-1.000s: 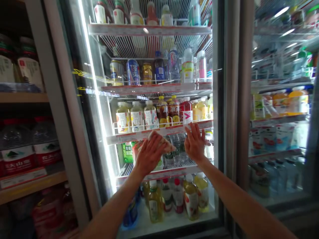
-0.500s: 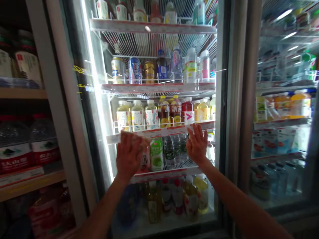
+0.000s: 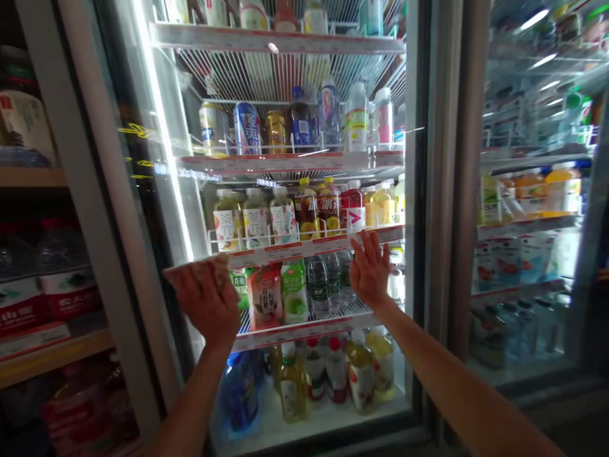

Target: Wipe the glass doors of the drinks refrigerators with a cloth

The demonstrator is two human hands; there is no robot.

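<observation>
My left hand (image 3: 209, 308) presses a pale cloth (image 3: 219, 264) flat against the glass door (image 3: 136, 131) of a lit drinks cooler, close to the door's left side. Part of the cloth is hidden under my fingers. To the right, my right hand (image 3: 371, 273) rests with fingers spread, apparently on the same glass, in front of a shelf edge (image 3: 314, 244). Behind the glass between my hands stand a red-orange drink bottle (image 3: 265, 298), a green bottle (image 3: 294, 292) and clear water bottles (image 3: 318, 285).
Inside the cooler, several wire shelves hold bottles and cans (image 3: 247, 130). Along the bottom stand more bottles (image 3: 292, 387). A metal door frame (image 3: 457, 190) separates a second cooler at right. At left, a wooden shelf (image 3: 38, 178) carries large bottles.
My left hand has slid left with the cloth across the glass, uncovering the red-orange bottle. My right hand keeps about the same place. The view has shifted slightly.
</observation>
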